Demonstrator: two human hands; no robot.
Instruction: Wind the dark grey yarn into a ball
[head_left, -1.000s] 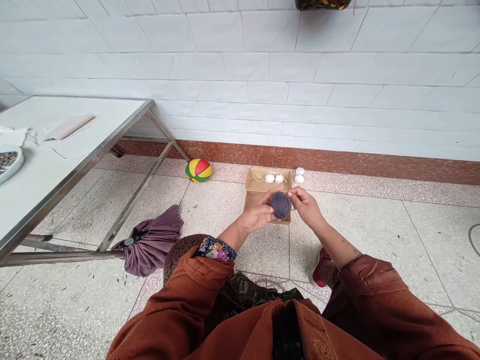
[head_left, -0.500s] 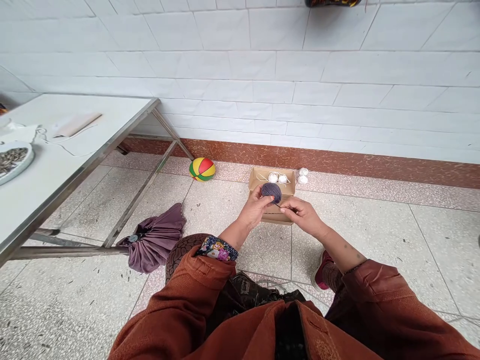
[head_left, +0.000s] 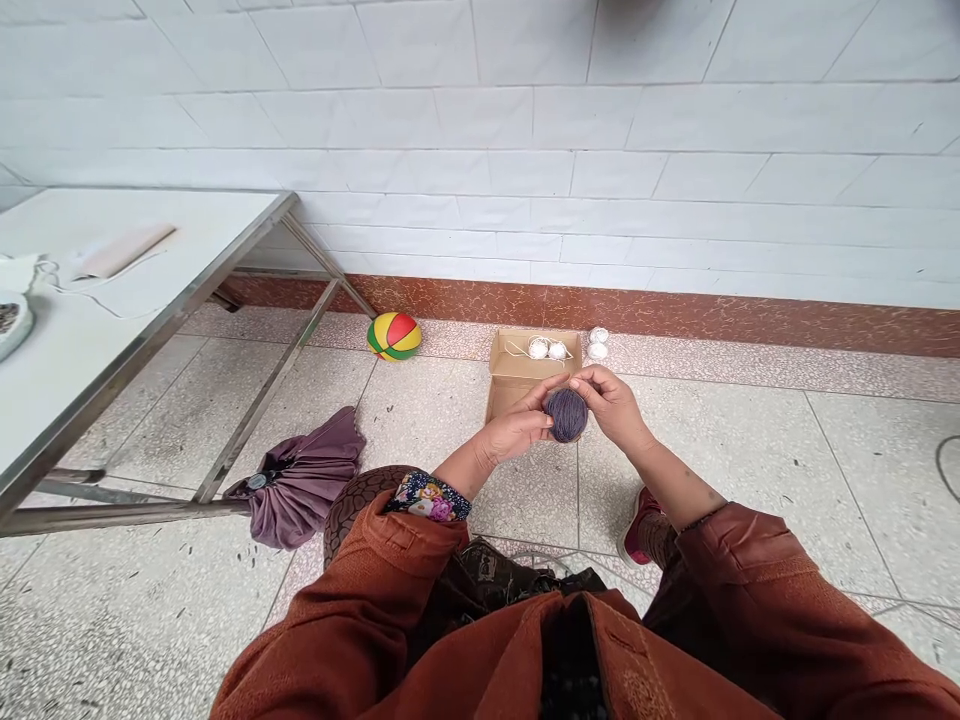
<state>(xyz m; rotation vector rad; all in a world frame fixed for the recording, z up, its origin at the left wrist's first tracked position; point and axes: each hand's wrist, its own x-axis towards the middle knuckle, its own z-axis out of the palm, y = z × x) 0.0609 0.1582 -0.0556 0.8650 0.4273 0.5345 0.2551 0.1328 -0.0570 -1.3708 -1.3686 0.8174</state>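
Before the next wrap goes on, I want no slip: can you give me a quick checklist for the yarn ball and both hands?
1. Left hand grips the purple yarn ball: ok.
2. Right hand on the ball's far side, fingers over the top: ok.
3. Ball held off the floor, above the cardboard box: ok.
4. Loose strand feeding to the ball: cannot tell, too thin to see.
5. White balls in the box clear of the hands: ok.

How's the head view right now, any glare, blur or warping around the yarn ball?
Head view: soft, even daylight with no glare; the purple yarn ball and both hands are sharp; wall tile lines bow from wide-angle distortion; a dark blurred shape sits at the top edge.
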